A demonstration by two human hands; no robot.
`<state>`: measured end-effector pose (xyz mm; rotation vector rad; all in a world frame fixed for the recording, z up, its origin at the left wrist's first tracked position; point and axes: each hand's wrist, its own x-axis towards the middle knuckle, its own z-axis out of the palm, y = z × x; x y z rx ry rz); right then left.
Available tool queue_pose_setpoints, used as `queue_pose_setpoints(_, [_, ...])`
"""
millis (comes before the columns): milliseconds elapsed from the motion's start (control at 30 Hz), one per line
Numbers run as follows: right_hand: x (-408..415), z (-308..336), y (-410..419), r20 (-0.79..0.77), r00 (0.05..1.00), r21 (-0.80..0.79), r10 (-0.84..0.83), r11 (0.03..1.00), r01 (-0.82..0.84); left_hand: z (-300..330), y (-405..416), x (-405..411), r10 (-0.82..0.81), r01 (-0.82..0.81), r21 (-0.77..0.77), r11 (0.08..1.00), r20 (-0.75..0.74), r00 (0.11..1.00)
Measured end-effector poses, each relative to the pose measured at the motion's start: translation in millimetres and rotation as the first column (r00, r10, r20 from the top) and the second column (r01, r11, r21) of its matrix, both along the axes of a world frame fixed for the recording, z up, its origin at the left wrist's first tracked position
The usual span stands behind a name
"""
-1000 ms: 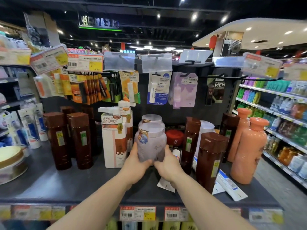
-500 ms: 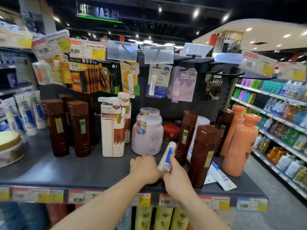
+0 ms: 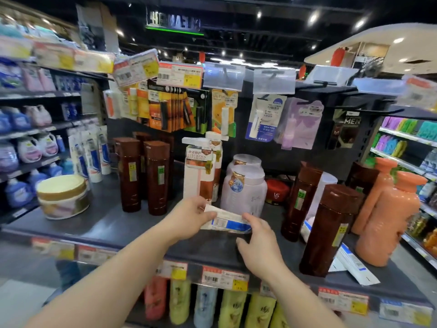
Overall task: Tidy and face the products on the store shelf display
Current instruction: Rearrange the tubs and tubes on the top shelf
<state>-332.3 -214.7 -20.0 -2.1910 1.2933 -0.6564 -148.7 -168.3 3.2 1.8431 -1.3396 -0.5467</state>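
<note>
I am looking at a dark grey store shelf crowded with hair and skin products, with carded items hanging on pegs above it. My landmark is the pale lilac jar standing mid-shelf.

Just in front of that jar, lifted clear of the shelf, is a white and blue tube. Its long axis lies nearly level, running left to right and dipping a little toward the right end. My left hand pinches the left end between thumb and curled fingers. My right hand has its thumb and forefinger closed on the right end, with the other fingers loosely spread below it. So the tube spans the gap between the two hands, each equally near to its own end.

To the left of the jar, well apart, a row of white and blue upright tubes stands at the shelf's far left, beyond the tall brown bottles. I judge the held tube belongs there, which would favour the left hand for carrying it. To the right of the jar, past another brown bottle, flat white boxes lie loose on the shelf and want straightening too.
</note>
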Motion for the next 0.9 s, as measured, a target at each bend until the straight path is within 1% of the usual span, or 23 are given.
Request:
queue_pose_setpoints(100, [16.7, 2.7, -0.6, -0.106, 0.994, -0.083, 0.042, 0.995, -0.051, 17.3, 18.9, 27.0, 0.004, -0.002, -0.094, 0.996, 0.020, 1.000])
queue_pose_setpoints(167, [29.5, 5.5, 2.5, -0.120, 0.987, -0.076, 0.110, 0.990, -0.119, 30.9, 31.6, 37.3, 0.005, -0.004, -0.144, 0.990, 0.004, 1.000])
queue_pose_setpoints(233, [44.2, 6.8, 8.0, -0.084, 0.978, -0.030, 0.192, 0.980, -0.195, 42.0, 40.8, 45.0, 0.025, -0.030, -0.201, 0.979, -0.030, 0.999])
queue_pose_setpoints(300, [61.2, 5.9, 13.9, -0.015, 0.960, 0.028, 0.280, 0.960, -0.279, 48.6, 48.7, 51.8, 0.080, -0.098, -0.257, 0.962, -0.076, 0.994])
queue_pose_setpoints(367, [79.0, 2.3, 19.8, 0.058, 0.937, 0.080, 0.343, 0.934, -0.347, 51.6, 55.8, 57.1, 0.106, -0.157, -0.293, 0.943, -0.180, 0.978])
queue_pose_setpoints(467, [105.3, -3.4, 28.3, 0.117, 0.914, 0.133, 0.387, 0.906, -0.401, 46.6, 71.2, 63.5, 0.076, -0.171, -0.264, 0.949, -0.336, 0.939])
queue_pose_setpoints(500, [113.6, -4.7, 30.2, 0.126, 0.911, 0.142, 0.392, 0.902, -0.408, 41.8, 77.1, 67.5, 0.092, -0.185, -0.244, 0.952, -0.350, 0.932])
queue_pose_setpoints(567, [130.2, -5.4, 34.0, 0.133, 0.906, 0.153, 0.402, 0.895, -0.420, 30.6, 90.7, 80.3, 0.171, -0.250, -0.229, 0.941, -0.316, 0.933])
queue_pose_setpoints(633, [146.9, -5.9, 38.7, 0.135, 0.898, 0.163, 0.418, 0.885, -0.437, 18.7, 107.5, 99.6, 0.286, -0.361, -0.314, 0.878, -0.262, 0.922])
queue_pose_setpoints(700, [165.0, -8.1, 43.8, 0.136, 0.893, 0.166, 0.429, 0.878, -0.448, 9.6, 128.6, 127.7, 0.465, -0.501, -0.439, 0.745, -0.197, 0.863])
queue_pose_setpoints(733, [175.8, -10.4, 45.7, 0.141, 0.889, 0.165, 0.435, 0.876, -0.454, 5.8, 139.0, 146.7, 0.566, -0.552, -0.498, 0.669, -0.141, 0.812])
queue_pose_setpoints(767, [187.1, -12.6, 47.6, 0.148, 0.886, 0.166, 0.439, 0.872, -0.460, 3.4, 148.3, 167.3, 0.651, -0.577, -0.538, 0.614, -0.068, 0.756])
queue_pose_setpoints(800, [197.9, -14.3, 49.6, 0.155, 0.884, 0.166, 0.441, 0.871, -0.463, 0.9, 154.9, 189.8, 0.707, -0.595, -0.537, 0.597, 0.003, 0.707])
queue_pose_setpoints(833, [208.6, -16.4, 51.2, 0.159, 0.885, 0.164, 0.438, 0.872, -0.461, -1.1, 158.4, 213.3, 0.731, -0.621, -0.478, 0.622, 0.070, 0.678])
queue_pose_setpoints(867, [219.0, -17.6, 53.6, 0.162, 0.886, 0.158, 0.435, 0.875, -0.458, -2.7, 159.4, 236.2, 0.716, -0.635, -0.377, 0.674, 0.125, 0.686])
queue_pose_setpoints(900, [228.7, -18.7, 56.7, 0.158, 0.891, 0.154, 0.426, 0.880, -0.448, -4.2, 158.6, 255.7, 0.672, -0.627, -0.261, 0.734, 0.147, 0.726])
